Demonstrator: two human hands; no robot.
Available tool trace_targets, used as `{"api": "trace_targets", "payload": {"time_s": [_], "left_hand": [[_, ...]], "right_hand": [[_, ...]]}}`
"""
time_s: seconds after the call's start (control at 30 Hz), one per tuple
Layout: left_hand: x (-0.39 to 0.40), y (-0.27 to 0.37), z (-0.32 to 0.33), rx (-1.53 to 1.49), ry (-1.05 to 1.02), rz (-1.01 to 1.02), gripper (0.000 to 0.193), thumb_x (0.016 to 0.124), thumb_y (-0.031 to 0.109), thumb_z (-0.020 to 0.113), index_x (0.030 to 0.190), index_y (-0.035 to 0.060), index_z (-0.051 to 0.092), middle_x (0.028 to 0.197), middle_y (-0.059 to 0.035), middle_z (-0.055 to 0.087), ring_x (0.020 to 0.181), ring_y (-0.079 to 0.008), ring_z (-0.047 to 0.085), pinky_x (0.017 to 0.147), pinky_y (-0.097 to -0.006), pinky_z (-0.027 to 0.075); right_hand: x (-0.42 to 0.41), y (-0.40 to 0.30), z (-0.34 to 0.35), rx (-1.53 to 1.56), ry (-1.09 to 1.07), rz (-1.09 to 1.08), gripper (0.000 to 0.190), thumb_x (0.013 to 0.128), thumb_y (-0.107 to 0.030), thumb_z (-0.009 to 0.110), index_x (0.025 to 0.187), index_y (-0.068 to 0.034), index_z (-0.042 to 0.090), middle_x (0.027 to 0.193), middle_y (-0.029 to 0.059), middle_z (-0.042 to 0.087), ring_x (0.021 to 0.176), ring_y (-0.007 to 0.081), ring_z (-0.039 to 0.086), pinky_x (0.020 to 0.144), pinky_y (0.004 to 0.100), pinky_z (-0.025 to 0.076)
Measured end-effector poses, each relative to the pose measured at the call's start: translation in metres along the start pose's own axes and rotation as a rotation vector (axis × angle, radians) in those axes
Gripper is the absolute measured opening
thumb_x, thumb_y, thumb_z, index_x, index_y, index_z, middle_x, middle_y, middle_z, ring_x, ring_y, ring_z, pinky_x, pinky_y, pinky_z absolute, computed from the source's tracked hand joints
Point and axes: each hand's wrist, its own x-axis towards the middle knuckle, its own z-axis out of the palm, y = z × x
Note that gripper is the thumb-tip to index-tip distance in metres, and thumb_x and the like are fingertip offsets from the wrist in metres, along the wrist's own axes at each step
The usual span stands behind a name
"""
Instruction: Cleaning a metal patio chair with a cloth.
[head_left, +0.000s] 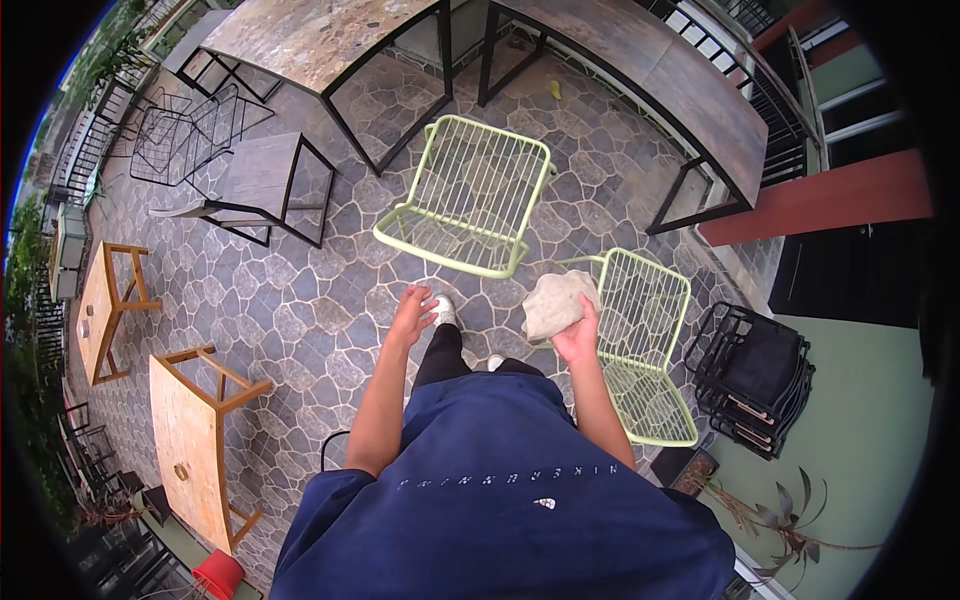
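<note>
A folded beige cloth (559, 304) rests in my right hand (579, 331), with the thumb over its edge. My left hand (414, 315) holds nothing, and its fingers are apart and slightly curled above the stone-patterned floor. Ahead of both hands stands a light green metal wire chair (480, 184). A second light green wire chair (645, 307) is just to the right of the cloth, partly behind my right hand and forearm.
Long tables (360, 37) (645, 64) on black frames stand ahead. At left are a black-framed chair (262, 169) and wooden tables (187, 442) (97, 322). Stacked black folding chairs (757, 367) lean near the green wall at right, by a potted plant (795, 525). A red bucket (219, 574) sits lower left.
</note>
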Motion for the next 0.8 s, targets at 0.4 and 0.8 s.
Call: {"api": "trace_targets", "payload": {"time_s": [0.4, 0.8], "left_hand": [[0.09, 0.026, 0.024, -0.067, 0.025, -0.05, 0.036, 0.095, 0.03, 0.046, 0.11, -0.0022, 0.041, 0.097, -0.0127, 0.05, 0.094, -0.0254, 0.056, 0.077, -0.042, 0.055], [0.071, 0.017, -0.036, 0.162, 0.144, 0.032, 0.03, 0.09, 0.023, 0.045, 0.094, -0.0066, 0.046, 0.087, -0.0151, 0.057, 0.08, -0.0244, 0.062, 0.069, -0.0374, 0.057]], "right_hand": [[0.003, 0.031, 0.046, -0.021, 0.2, -0.067, 0.056, 0.083, -0.032, 0.055, 0.13, -0.006, 0.039, 0.129, 0.0122, 0.048, 0.12, 0.0294, 0.045, 0.103, 0.0466, 0.033], [0.023, 0.042, 0.05, -0.023, 0.215, 0.031, 0.054, 0.084, -0.027, 0.055, 0.129, -0.003, 0.039, 0.126, 0.0135, 0.05, 0.117, 0.0287, 0.048, 0.101, 0.0434, 0.037]]}}
